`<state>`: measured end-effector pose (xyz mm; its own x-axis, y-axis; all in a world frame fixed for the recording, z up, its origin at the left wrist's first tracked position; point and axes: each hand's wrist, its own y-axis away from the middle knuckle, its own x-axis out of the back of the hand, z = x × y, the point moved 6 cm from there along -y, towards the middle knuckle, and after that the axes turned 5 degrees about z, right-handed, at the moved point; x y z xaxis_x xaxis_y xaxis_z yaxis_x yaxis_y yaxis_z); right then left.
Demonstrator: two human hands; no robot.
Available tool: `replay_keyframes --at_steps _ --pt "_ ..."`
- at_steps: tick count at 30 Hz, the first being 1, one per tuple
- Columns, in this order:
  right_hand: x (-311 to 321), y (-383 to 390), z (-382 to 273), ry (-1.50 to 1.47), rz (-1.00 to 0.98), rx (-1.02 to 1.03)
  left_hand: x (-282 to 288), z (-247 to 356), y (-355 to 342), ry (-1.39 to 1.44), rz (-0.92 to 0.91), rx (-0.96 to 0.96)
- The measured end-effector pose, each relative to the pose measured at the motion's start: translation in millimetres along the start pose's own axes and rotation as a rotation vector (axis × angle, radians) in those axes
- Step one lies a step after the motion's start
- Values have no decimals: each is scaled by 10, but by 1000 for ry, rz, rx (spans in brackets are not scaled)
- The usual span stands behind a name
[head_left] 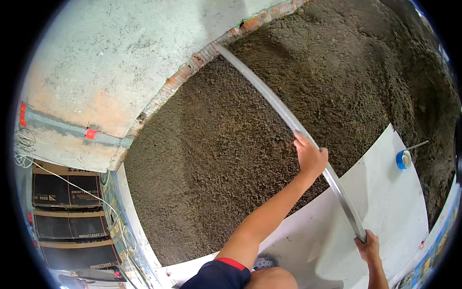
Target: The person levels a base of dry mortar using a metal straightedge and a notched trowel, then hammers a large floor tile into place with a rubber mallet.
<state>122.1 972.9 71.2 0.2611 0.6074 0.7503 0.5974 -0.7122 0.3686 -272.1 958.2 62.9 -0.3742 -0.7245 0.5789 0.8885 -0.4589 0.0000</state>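
Observation:
A long silver metal straightedge (269, 96) runs diagonally from the foot of the wall down to the lower right. My left hand (311, 155) is closed around it partway along, where it crosses the dark, crumbly mortar bed (226, 106). Nearer to me, my right hand (368, 244) grips its near end above a pale board (313, 241). The bar's far end touches or almost touches the brick strip (192, 67) at the base of the wall. Left of the bar the mortar looks flatter; on the right it is lumpier and heaped.
The pale plastered wall (115, 53) stands at the upper left. A blue-and-white round item (404, 159) with a thin rod lies at the board's right edge. Dark flat cartons (72, 226) are stacked at the lower left beside loose white cable (72, 183). My knee (272, 278) shows at the bottom.

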Motion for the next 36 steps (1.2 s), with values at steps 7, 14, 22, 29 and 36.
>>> replay_keyframes --at_steps 7,14,22,29,36 --pt "-215 132 21 -45 149 -183 -714 405 -380 115 -308 -15" --pt "13 686 797 237 249 20 -659 185 675 49 -141 -232" --pt "22 1130 1030 134 169 -168 -1004 522 1296 202 -248 -175" --pt "167 -117 146 -143 406 -350 -1534 1112 -281 278 -372 50" --pt "-270 -342 -603 -45 257 -202 -1263 1100 -754 139 -462 -161"
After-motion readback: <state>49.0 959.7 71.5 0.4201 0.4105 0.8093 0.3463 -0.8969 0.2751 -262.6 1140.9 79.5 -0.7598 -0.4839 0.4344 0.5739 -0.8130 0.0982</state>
